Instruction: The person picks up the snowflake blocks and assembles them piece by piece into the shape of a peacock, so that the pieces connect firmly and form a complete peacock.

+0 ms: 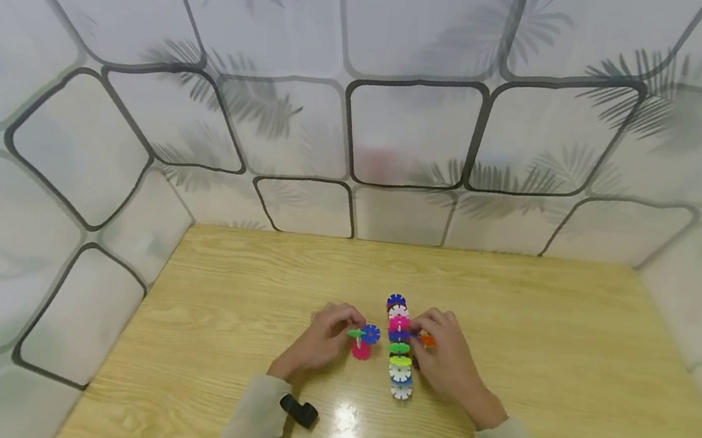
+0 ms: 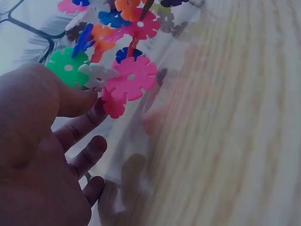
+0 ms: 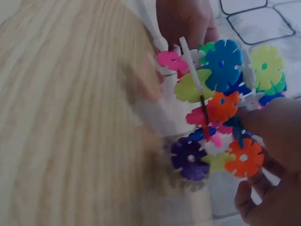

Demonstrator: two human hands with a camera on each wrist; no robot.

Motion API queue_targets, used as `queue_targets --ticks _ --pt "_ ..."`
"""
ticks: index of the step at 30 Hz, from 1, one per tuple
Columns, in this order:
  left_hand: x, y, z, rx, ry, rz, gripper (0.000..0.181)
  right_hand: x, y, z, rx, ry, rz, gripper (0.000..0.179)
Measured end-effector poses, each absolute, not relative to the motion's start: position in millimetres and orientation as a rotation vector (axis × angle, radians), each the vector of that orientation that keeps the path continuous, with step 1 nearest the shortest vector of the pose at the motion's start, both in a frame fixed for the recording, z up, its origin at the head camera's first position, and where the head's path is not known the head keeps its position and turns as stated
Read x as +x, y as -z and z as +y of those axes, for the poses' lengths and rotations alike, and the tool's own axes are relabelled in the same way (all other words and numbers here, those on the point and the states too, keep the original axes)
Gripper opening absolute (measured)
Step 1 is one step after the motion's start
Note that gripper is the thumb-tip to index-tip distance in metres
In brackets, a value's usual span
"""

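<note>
Between thumb and fingertip, my left hand [image 1: 321, 337] pinches a small cluster of notched plastic snowflake discs [image 1: 361, 352]. Its pink disc [image 2: 142, 81], a green disc [image 2: 57, 60] and a white one show in the left wrist view. To the right lies a long chain of joined snowflake discs [image 1: 400, 349] in blue, white, pink, green and yellow. My right hand [image 1: 448, 361] grips pieces at the chain's right side, beside an orange disc [image 3: 251, 165] and a purple disc [image 3: 182, 157]. The right fingertips are partly hidden behind the discs.
The wooden table [image 1: 249, 264] carries the discs and stretches out around both hands. A patterned cloth wall [image 1: 411, 137] rises behind the table and along its sides. Black bands with small devices [image 1: 299, 411] are worn on both wrists.
</note>
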State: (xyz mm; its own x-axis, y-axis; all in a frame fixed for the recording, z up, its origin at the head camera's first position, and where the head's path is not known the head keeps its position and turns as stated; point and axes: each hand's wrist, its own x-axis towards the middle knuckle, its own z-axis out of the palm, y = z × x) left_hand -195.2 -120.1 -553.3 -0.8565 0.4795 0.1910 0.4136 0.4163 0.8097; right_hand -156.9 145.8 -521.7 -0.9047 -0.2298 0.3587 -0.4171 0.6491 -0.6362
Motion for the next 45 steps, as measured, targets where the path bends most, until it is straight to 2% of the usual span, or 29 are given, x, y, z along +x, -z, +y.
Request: queue_targets --ticks 7,31,39,45 --pt "-191.4 547.4 -108.5 0.776 -1.351 2.621 0.014 -159.9 538.8 150.1 0.586 -1.215 -2.504 0.023" --pt "-185.8 552.6 -98.3 0.787 -1.262 2.707 0.026 -159.8 547.4 148.0 0.574 -1.251 -2.458 0.023" --pt "-184.5 559.8 -88.9 0.653 -1.441 2.708 0.02 -157.8 555.9 148.0 0.532 -1.263 -2.464 0.022" --pt "-178.1 575.8 -96.7 0.72 -1.675 2.577 0.031 -155.7 554.0 147.0 0.525 -1.275 -2.437 0.023"
